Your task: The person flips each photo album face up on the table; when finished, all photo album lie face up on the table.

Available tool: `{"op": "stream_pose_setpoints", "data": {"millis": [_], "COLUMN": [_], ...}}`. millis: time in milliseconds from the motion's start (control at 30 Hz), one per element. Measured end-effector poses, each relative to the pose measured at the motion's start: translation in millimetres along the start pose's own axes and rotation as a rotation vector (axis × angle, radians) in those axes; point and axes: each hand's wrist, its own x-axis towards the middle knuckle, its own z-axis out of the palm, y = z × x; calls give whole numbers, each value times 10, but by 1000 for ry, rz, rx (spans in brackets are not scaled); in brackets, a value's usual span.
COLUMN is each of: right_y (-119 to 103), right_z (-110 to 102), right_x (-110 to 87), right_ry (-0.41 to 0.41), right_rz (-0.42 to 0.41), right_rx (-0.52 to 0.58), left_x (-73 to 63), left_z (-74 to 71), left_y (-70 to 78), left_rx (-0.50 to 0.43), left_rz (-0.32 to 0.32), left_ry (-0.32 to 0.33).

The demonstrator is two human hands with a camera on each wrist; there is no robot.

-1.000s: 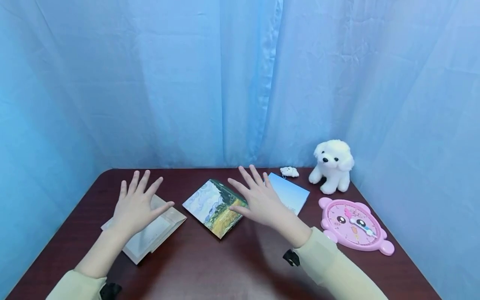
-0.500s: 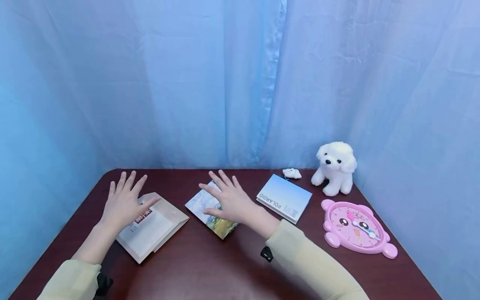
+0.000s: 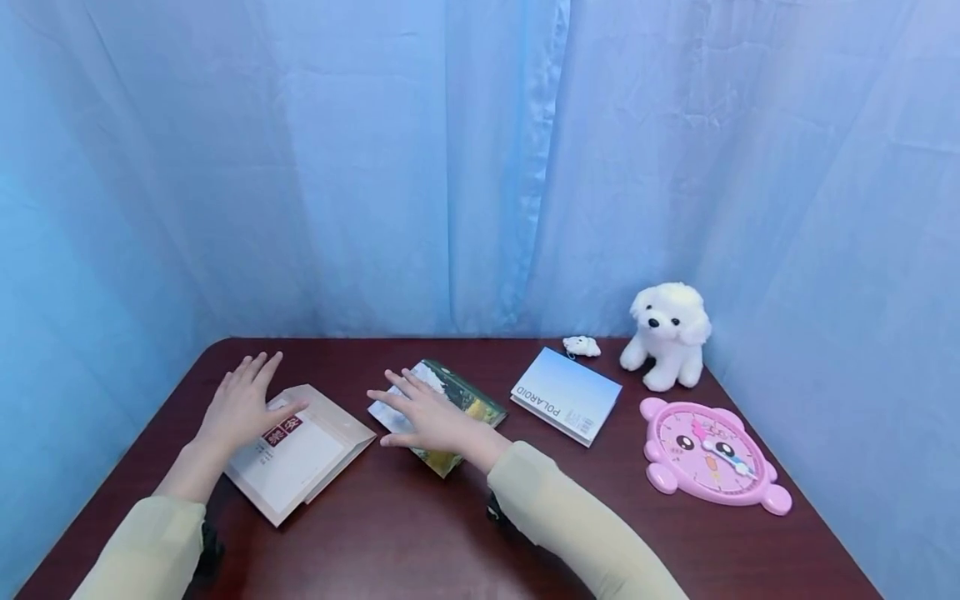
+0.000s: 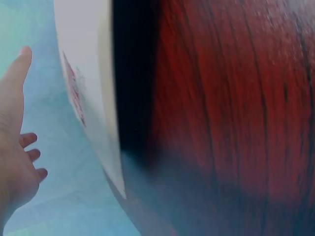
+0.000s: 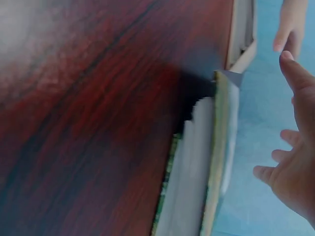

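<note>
Left hand [image 3: 238, 408]: fingers straight, thumb out wide, nothing gripped, raised over the left part of the cream book [image 3: 307, 458]
Right hand [image 3: 429, 414]: fingers spread, nothing gripped, above the landscape book [image 3: 483, 408], clear of its cover
Table [image 3: 420, 542]: both books lie on it, apart, blue book [image 3: 570, 390] to their right
Right end: pink clock [image 3: 715, 454] face up, plush dog [image 3: 667, 337] sitting behind, small white toy [image 3: 582, 346] beyond blue book
Backdrop: blue curtain [image 3: 360, 167]
</note>
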Motion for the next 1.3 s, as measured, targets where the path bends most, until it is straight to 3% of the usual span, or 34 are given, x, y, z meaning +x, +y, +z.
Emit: {"op": "stream_pose_setpoints", "data": {"millis": [333,500,667,1133,1300], "right_y": [-97,-117,-89,-155,-165], "right_z": [179,193,202,299,325], "right_x": [188,242,321,458,460], "right_ry": [-121,-153,-154,-136,-105], "right_rz": [-24,-37,-50,-2,1], "right_rx": [89,60,50,32,21], "left_x": [33,51,62,52,48], "left_z": [119,155,156,197,181], "left_y": [-137,-178,-220,-253,-236], "left_rx": [-78,-119,-166,-321,-354], "left_rz": [4,-9,-11,-164,-177], "left_ry": [-102,-158,-189,-265,-300]}}
